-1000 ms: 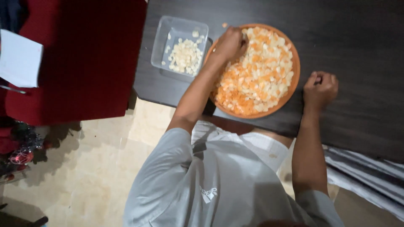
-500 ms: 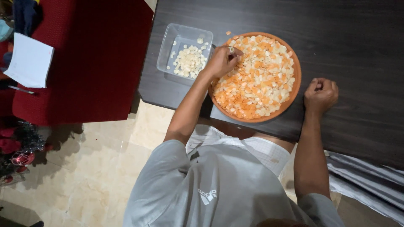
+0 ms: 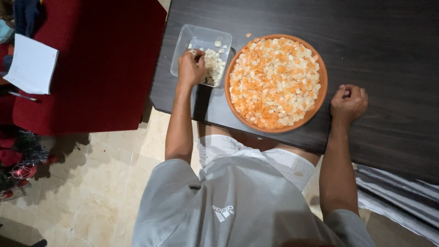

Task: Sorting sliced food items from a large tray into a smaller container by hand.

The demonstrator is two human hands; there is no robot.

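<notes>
We are looking down at two hands working at one dark wooden table (image 3: 375, 41). Our left hand (image 3: 191, 68) is hovering over one clear rectangular plastic container (image 3: 183, 45), its fingers curling together around something small and pale at the tips; what exactly it is pinching is too small for us to tell. The container is standing at the near left corner of the table and is holding a loose heap of pale peeled seeds (image 3: 214, 68), too many for us to count, with one more lying apart near its far rim. Just beside it, on the right, one round terracotta-coloured tray (image 3: 323, 77) is lying flat, filled nearly to the rim with a mix of pale and orange seeds (image 3: 274, 82), again beyond counting. One stray seed (image 3: 247, 34) is lying on the table between the tray's far edge and the container. Our right hand (image 3: 348, 103) is resting on the table just right of the tray, clenching into a fist; whether it is gripping anything we cannot tell. One red chair (image 3: 91, 68) is standing left of the table, one white sheet of paper (image 3: 31, 64) lying on its far side.
</notes>
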